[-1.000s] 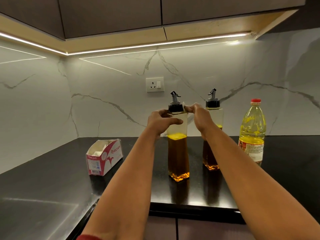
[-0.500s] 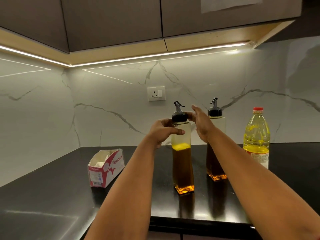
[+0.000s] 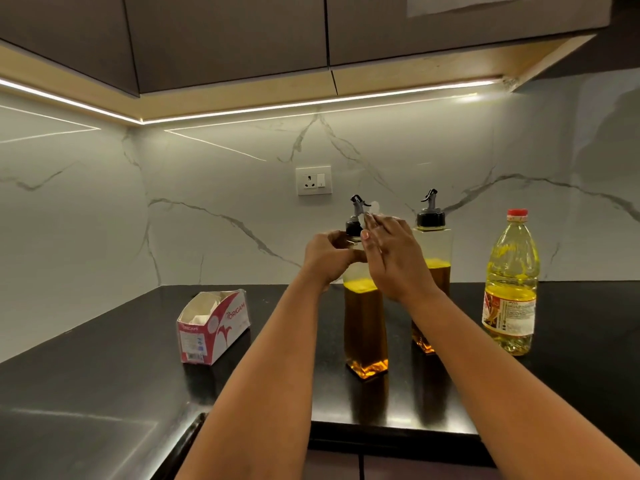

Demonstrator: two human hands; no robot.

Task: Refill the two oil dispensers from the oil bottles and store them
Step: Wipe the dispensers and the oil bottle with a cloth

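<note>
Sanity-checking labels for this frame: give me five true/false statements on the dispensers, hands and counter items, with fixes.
1. Both oil dispensers, near and far, stand upright on the black counter. True.
2. The left hand grips the near dispenser below its cap. True.
3. The right hand holds the oil bottle. False: it is at the near dispenser's spout, with something pale and blurred at its fingertips.
4. The oil bottle's red cap is off. False: it is on.
5. The tissue box lies right of the dispensers. False: left.

Amber oil dispensers [image 3: 364, 323], black countertop [image 3: 104, 393], white grey-veined marble wall [image 3: 207, 220], red-capped bottle [image 3: 510, 289]
</note>
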